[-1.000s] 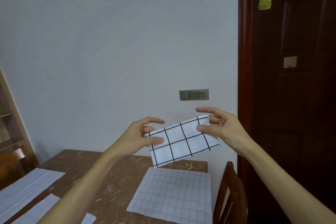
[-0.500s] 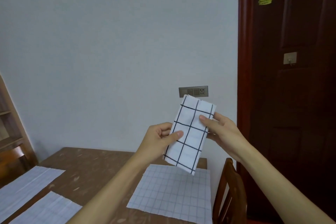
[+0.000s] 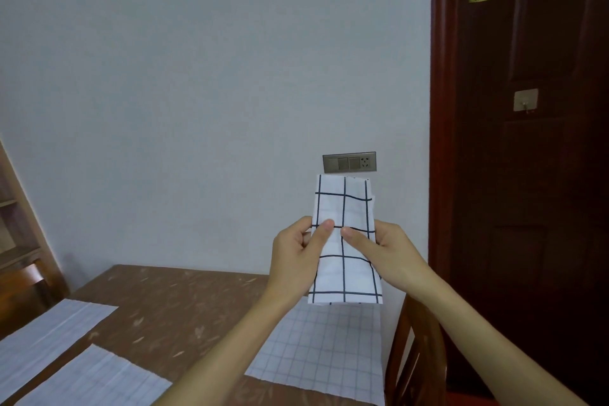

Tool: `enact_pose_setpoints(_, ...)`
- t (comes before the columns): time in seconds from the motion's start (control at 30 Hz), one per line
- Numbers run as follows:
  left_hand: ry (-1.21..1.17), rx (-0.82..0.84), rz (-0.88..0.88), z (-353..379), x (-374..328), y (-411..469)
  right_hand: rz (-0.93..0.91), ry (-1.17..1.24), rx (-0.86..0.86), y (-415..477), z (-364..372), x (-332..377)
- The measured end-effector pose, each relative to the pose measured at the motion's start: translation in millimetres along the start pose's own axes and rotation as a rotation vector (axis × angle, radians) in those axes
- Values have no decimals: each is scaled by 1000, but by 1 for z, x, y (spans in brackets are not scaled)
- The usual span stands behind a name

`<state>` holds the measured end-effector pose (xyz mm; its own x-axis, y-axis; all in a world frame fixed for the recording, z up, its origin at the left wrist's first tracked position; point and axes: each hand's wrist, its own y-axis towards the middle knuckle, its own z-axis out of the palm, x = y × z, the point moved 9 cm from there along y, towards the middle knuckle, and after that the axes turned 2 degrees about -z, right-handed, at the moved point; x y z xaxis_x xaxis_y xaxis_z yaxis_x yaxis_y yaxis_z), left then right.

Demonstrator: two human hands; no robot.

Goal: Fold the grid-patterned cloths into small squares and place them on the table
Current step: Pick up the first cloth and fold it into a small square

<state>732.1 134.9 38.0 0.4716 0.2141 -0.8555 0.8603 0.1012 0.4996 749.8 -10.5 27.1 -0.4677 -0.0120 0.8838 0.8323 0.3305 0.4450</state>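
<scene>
- The folded cloth [image 3: 344, 208] stands upright in the air between the left hand [image 3: 296, 257] and the right hand [image 3: 389, 254], each pinching one side edge.
- It hangs above the table's [image 3: 171, 303] far right part, over a spread cloth [image 3: 323, 349] lying flat there.
- A far-left cloth [image 3: 49, 336] and a near-left cloth [image 3: 95, 379] lie flat side by side on the table's left part, well apart from the spread cloth.
- A chair [image 3: 415, 349] stands just right of the table.
- On the wall behind, a switch-and-socket panel [image 3: 349, 162] sits just above the folded cloth's top edge.
- A door [image 3: 543, 175] stands right of the wall; a shelf unit [image 3: 16, 241] stands at the far left.
</scene>
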Motion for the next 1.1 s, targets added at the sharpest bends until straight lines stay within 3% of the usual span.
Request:
enact_pose_setpoints(0.17, -37, 66, -62, -4, 9, 1, 62, 47, -18, 0, -9, -4)
enact_pose_setpoints(0.37, 24, 351, -195, -2, 9, -4, 88, 137, -53, 1, -20, -7)
enact_pose_setpoints(0.53, 13, 266, -148, -18, -1, -1, 127, 121, 69, -4, -11, -13)
enact_pose_setpoints(0.83, -192, 233, -274, -29, 16, -7, 212, 335, 11, -3, -3, -31)
enact_pose_setpoints(0.97, -56, 173, -198, -38, 18, -12, 304, 360, 26, -6, 9, -48)
enact_pose_setpoints(1.1, 62, 63, -121, -48, 23, -26, 330, 176, 32, -9, 21, -61)
